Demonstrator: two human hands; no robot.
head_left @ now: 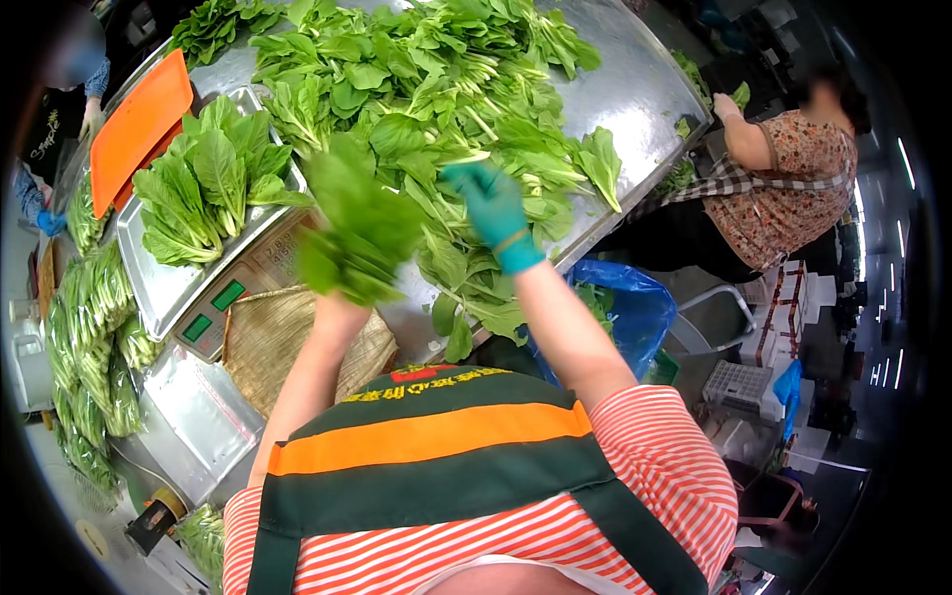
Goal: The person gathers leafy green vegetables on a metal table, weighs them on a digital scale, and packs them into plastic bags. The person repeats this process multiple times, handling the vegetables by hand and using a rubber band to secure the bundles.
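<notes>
A bunch of leafy greens (pixel 362 223), smeared by motion, is in my bare left hand (pixel 342 311), whose fingers are mostly hidden beneath the leaves. To its right, my right hand (pixel 493 213) wears a green glove over the pile of loose greens (pixel 397 74). Its fingers are curled closed, with a pale stem (pixel 471 158) at their tips; whether they grip it I cannot make out. Left of the held bunch, more leafy greens (pixel 213 178) lie on the metal tray (pixel 149 293) of a scale (pixel 268 263) with small green displays.
An orange plastic tray (pixel 139 129) leans beyond the scale. Bagged greens (pixel 89 337) are heaped at the left. A brown sheet (pixel 297 347) and clear plastic bags (pixel 203 412) lie nearby. A blue bag (pixel 635 307) hangs by the metal table (pixel 645 89). One co-worker stands right, another far left.
</notes>
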